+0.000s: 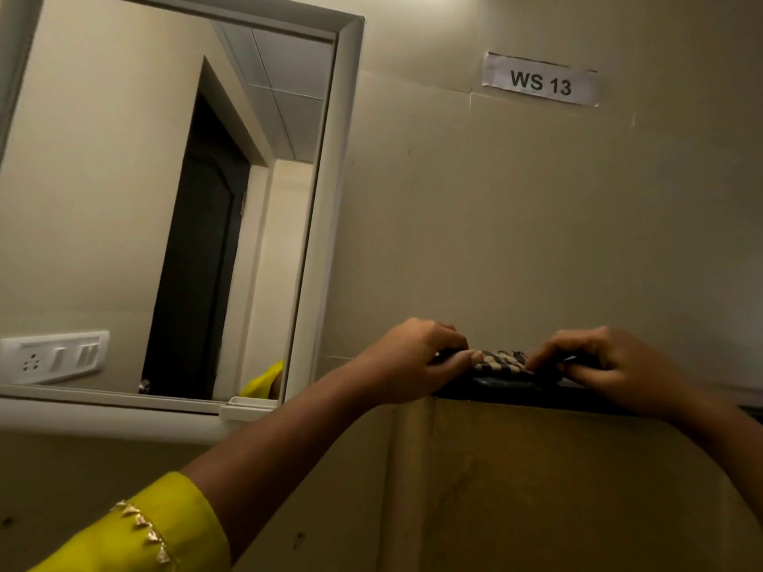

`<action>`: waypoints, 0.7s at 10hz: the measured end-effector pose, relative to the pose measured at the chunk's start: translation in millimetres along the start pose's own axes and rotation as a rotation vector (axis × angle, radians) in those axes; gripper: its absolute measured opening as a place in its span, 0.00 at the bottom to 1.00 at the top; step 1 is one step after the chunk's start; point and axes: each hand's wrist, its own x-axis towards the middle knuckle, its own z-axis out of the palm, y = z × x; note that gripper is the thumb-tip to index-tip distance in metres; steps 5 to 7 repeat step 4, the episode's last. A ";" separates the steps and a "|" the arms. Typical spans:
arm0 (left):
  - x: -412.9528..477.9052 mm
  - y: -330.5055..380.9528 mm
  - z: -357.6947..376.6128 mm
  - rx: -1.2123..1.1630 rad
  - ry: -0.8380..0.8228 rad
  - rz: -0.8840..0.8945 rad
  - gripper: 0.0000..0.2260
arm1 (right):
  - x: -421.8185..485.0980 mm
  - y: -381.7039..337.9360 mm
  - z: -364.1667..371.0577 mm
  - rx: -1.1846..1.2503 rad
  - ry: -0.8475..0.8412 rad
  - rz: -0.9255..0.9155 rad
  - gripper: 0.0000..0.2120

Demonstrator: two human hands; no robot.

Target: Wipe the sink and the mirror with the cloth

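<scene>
Far left we see the white-framed rectangular wall mirror (pixel 165 200), with its left side cut off by the picture edge. Its glass shows a dark doorway and a white switch plate (pixel 53 357). Low left is a yellow sleeve with gold triangle trim (pixel 165 526).

We see the left hand (pixel 417 357) raised to the right of the mirror, fingers curled over and thumb under, gripping the left end of the black-and-white checked cloth (pixel 501 361). The cloth lies between the two hands on a dark narrow ledge (pixel 516 386) that tops a brown panel (pixel 578 489), well apart from the mirror glass. On the wall above is a white paper label reading "WS 13" (pixel 541 82). The right hand (pixel 598 365) pinches the cloth's right end, fingers bent down over it.

We see only a short checked strip of cloth; the rest is under the fingers, so we cannot tell how it is folded. The right forearm runs off the right edge. The ledge is dim and its material is unclear.
</scene>
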 end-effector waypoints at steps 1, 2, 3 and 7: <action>-10.5 4.6 4.6 0.097 0.021 0.014 0.20 | -6.5 1.6 11.0 -0.022 0.114 -0.019 0.23; -24.2 4.9 9.5 0.123 0.050 -0.019 0.18 | -8.8 -4.7 25.7 -0.088 0.305 -0.005 0.21; -49.1 5.2 8.9 0.150 0.152 -0.024 0.22 | -9.1 -20.6 48.1 -0.141 0.504 0.037 0.10; -76.4 -4.0 8.0 0.242 0.255 -0.002 0.24 | -9.8 -41.0 78.9 -0.183 0.690 0.027 0.09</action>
